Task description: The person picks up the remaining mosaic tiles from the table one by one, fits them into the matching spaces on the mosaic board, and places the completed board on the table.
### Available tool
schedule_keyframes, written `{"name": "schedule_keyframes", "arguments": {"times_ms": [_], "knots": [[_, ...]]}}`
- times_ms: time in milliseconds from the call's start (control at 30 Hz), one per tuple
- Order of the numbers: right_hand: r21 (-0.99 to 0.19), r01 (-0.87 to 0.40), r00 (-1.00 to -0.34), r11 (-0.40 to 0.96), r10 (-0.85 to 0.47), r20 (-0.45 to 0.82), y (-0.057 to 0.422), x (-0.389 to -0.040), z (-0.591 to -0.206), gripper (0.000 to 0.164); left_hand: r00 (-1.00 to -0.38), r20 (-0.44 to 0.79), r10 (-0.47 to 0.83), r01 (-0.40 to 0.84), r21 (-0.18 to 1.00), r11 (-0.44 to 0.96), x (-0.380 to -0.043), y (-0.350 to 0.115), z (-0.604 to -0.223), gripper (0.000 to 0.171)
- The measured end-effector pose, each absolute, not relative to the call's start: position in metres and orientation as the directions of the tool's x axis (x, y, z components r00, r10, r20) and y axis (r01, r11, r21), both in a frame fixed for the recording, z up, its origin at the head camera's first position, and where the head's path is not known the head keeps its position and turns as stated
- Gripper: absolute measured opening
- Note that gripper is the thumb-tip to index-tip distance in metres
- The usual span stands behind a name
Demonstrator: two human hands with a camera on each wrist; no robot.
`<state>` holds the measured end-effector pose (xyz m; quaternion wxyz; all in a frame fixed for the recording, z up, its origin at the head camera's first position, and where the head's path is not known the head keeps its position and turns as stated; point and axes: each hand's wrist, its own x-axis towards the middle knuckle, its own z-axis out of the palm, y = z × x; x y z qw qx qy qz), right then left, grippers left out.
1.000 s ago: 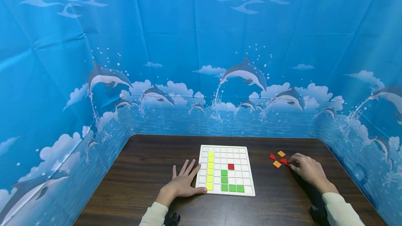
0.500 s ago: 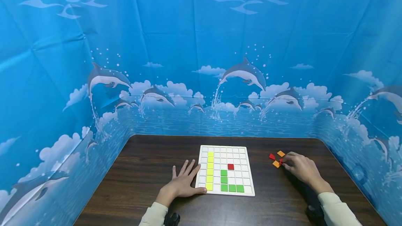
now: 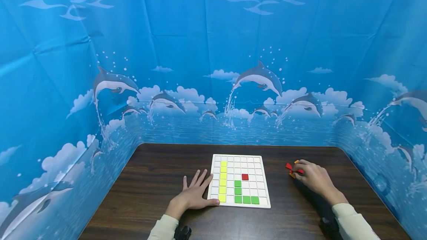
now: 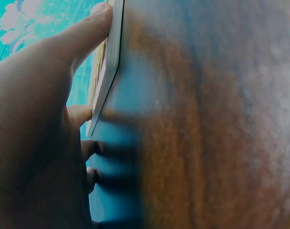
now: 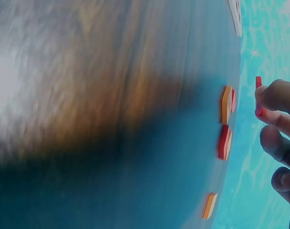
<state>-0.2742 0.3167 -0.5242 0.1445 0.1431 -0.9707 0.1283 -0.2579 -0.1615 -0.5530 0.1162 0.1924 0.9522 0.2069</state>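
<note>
My left hand (image 3: 193, 195) lies with spread fingers at the left edge of a white grid board (image 3: 251, 187). Its thumb (image 4: 95, 21) and index finger touch that edge. Yellow tiles (image 3: 223, 176) form a column on the board, green tiles (image 3: 238, 191) an L shape, and one red tile (image 3: 245, 177) sits near the middle. Over at the right, my right hand (image 3: 315, 177) pinches a flat red piece (image 5: 258, 82) between thumb and index finger, held above the table. Under it lie a loose red piece (image 3: 288, 166) and orange tiles (image 3: 292, 175), partly hidden by the fingers.
The dark wooden table (image 3: 140, 184) carries the board and the loose pieces. A blue dolphin-print curtain (image 3: 207, 66) hangs around its back and sides. In the right wrist view, an orange tile (image 5: 226, 104), a red piece (image 5: 223, 142) and another orange tile (image 5: 210, 206) lie apart.
My right hand has moved left over the loose pieces, and the red piece at its fingertips has come along, now lifted. The left hand and the board have stayed put.
</note>
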Motion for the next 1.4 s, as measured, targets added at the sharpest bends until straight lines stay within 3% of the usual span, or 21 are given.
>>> {"name": "schedule_keyframes", "arguments": {"times_ms": [267, 767, 1100, 1400], "knots": [[-0.187, -0.381, -0.875, 0.905, -0.288, 0.389, 0.300, -0.273, -0.520, 0.012, -0.896, -0.122, 0.428, 0.339, 0.437, 0.834, -0.261, -0.164, -0.560, 0.109], [-0.189, -0.427, -0.853, 0.884, -0.324, 0.409, 0.262, -0.271, -0.511, 0.015, -0.905, -0.152, 0.397, 0.304, 0.421, 0.854, -0.257, -0.159, -0.552, 0.111], [-0.195, -0.481, -0.823, 0.855, -0.363, 0.437, 0.235, -0.271, -0.508, 0.015, -0.897, -0.094, 0.433, 0.351, 0.447, 0.823, -0.256, -0.163, -0.555, 0.108], [-0.182, -0.538, -0.783, 0.823, -0.408, 0.469, 0.216, -0.275, -0.509, 0.017, -0.898, -0.134, 0.420, 0.323, 0.451, 0.832, -0.257, -0.162, -0.553, 0.112]]}}
